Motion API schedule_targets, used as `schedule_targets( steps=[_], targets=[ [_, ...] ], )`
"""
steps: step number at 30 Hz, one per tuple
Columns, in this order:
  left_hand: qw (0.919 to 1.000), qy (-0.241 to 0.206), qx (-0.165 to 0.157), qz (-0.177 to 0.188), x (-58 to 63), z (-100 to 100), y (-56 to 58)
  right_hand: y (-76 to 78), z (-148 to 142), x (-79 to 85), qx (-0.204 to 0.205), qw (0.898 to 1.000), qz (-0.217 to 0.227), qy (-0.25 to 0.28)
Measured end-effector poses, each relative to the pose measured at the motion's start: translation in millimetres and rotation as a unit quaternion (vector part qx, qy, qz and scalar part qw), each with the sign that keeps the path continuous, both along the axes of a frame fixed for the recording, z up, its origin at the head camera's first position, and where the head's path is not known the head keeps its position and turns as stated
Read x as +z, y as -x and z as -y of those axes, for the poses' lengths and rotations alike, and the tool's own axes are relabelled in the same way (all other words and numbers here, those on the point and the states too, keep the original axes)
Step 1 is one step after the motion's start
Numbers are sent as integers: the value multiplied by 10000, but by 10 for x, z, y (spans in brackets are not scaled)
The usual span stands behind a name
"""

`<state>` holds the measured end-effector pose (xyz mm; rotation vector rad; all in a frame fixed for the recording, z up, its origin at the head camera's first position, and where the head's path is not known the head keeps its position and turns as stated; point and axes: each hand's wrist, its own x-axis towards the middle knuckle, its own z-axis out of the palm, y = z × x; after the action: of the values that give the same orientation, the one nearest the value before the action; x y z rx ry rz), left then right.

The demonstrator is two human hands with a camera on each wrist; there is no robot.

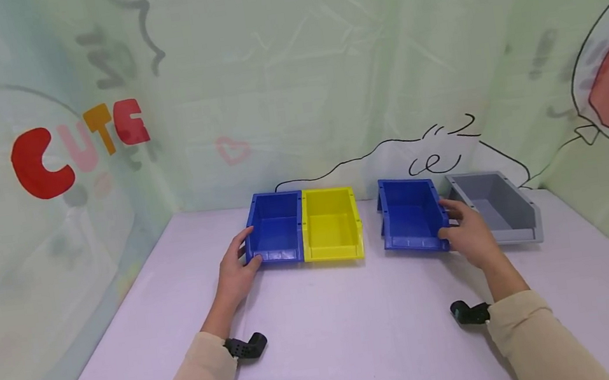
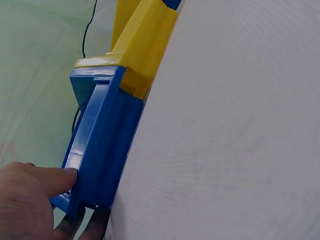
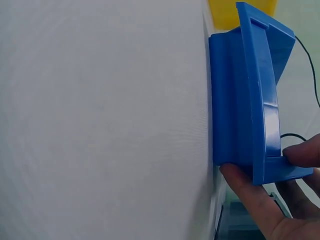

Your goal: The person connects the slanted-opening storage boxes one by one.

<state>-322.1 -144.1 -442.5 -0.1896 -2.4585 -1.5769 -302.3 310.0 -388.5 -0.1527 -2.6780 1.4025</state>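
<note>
My left hand [image 1: 239, 274] grips the left side of a blue storage bin [image 1: 275, 239], its thumb [image 2: 62, 181] on the front lip and its other fingers lower along the outer side. Right up against that bin stands a yellow bin [image 1: 332, 228]. Across a gap to the right is a second blue bin [image 1: 412, 217]. My right hand [image 1: 469, 236] holds this one by its right side, thumb [image 3: 303, 152] over the rim and a fingertip near its base. Both blue bins show bare insides in the head view.
A grey bin [image 1: 494, 207] sits just right of my right hand, partly behind it. Behind the row hangs a printed pale green curtain [image 1: 297, 88]. The bins stand near the back edge of the white-covered table [image 1: 352, 331].
</note>
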Motion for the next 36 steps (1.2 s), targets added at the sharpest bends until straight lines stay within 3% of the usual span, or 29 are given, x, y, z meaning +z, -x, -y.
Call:
schedule_targets(
  steps=[11,26,36],
  targets=[
    [10000,-6,-16,-9,0,-30,9,-22,-43,29,11,9998,-176,-80],
    [10000,12,35,46,16,-15,-17,-88,88,251,-26,9979,-409,-503],
    [10000,64,25,13,-31,4,-1,-101,240,355,70,9978,-496,-435]
  ],
)
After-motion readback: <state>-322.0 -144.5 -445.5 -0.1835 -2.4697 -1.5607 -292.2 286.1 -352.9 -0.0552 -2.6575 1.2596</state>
